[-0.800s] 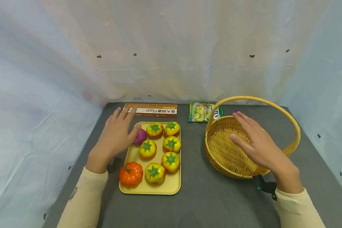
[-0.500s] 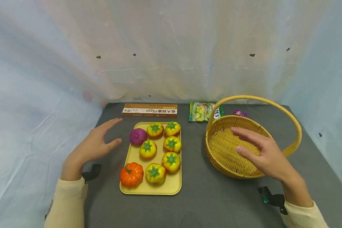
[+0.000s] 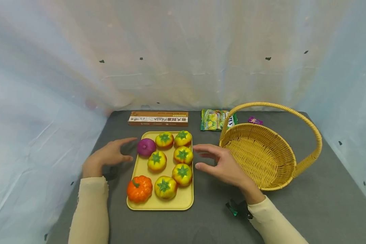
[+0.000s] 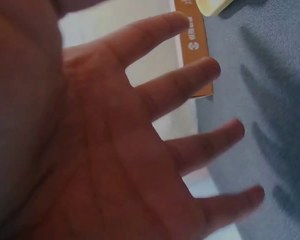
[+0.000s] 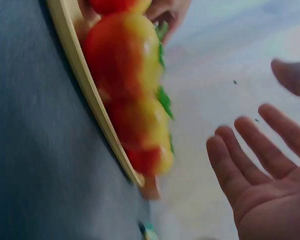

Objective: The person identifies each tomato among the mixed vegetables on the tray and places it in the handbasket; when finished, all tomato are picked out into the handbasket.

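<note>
A pale yellow tray point(image 3: 170, 204) carries several yellow-red tomato-like fruits point(image 3: 166, 187) with green tops, an orange pumpkin point(image 3: 139, 189) and a round purple vegetable point(image 3: 146, 147). My left hand point(image 3: 111, 154) hovers just left of the tray, beside the purple vegetable, thumb and fingers apart. In the left wrist view its fingers point(image 4: 180, 90) are spread over the dark tabletop. My right hand point(image 3: 221, 164) is by the tray's right edge, near the fruits there, with nothing in its grasp. The right wrist view shows its open palm point(image 5: 275, 200) facing the fruit row.
A wicker basket point(image 3: 288, 159) with a tall arched handle stands to the right. Along the back lie a brown pasta box point(image 3: 158, 118), a green candy bag point(image 3: 211, 120) and a small purple packet point(image 3: 255, 120). Pale sheets surround the dark table point(image 3: 207, 217).
My right hand has moved left from over the basket to the tray's right side. The left hand has drawn off the tray's back left corner to its left side. The tray's contents stay put.
</note>
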The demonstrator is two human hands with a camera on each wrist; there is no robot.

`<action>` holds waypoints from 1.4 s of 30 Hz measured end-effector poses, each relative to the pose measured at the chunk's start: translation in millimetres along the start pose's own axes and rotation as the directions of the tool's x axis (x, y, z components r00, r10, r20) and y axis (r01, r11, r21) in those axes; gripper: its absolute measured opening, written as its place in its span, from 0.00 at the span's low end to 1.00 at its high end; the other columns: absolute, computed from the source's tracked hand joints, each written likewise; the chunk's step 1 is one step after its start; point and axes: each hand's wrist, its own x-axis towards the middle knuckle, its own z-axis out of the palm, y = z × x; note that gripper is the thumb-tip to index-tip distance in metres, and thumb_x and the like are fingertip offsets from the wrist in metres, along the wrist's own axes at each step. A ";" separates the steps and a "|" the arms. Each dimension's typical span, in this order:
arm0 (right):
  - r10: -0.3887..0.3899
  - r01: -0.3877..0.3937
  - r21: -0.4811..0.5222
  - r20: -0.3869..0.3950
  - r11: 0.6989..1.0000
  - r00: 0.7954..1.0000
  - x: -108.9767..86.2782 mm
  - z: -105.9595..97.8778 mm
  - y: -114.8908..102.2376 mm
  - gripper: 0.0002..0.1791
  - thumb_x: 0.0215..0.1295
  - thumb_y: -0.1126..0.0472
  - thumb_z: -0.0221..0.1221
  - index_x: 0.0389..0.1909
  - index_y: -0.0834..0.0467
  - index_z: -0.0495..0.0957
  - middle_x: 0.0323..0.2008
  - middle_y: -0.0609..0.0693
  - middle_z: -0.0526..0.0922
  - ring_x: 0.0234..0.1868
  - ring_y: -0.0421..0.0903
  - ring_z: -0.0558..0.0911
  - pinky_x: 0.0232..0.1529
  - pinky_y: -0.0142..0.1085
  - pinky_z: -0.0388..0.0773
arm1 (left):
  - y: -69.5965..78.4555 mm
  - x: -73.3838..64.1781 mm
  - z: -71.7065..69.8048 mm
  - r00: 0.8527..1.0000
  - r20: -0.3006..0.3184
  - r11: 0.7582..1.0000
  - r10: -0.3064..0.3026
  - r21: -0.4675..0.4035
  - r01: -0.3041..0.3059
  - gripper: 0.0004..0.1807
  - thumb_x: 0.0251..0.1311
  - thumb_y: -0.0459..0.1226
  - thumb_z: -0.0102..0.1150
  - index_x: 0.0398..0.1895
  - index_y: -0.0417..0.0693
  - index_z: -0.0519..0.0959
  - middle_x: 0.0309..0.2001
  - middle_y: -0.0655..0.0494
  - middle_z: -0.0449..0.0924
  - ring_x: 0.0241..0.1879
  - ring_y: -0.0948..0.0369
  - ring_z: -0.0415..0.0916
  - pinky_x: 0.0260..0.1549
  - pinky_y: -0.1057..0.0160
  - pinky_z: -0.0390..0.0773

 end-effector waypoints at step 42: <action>0.157 -0.173 -0.150 -0.112 0.973 0.981 28.7 55.3 65.8 0.35 0.67 0.56 0.77 0.74 0.50 0.79 0.70 0.49 0.83 0.62 0.49 0.87 0.64 0.49 0.86 | 7.1 19.3 10.7 0.996 0.023 0.994 -0.084 0.066 0.083 0.54 0.55 0.52 0.84 0.84 0.53 0.69 0.80 0.32 0.67 0.78 0.27 0.62 0.72 0.20 0.65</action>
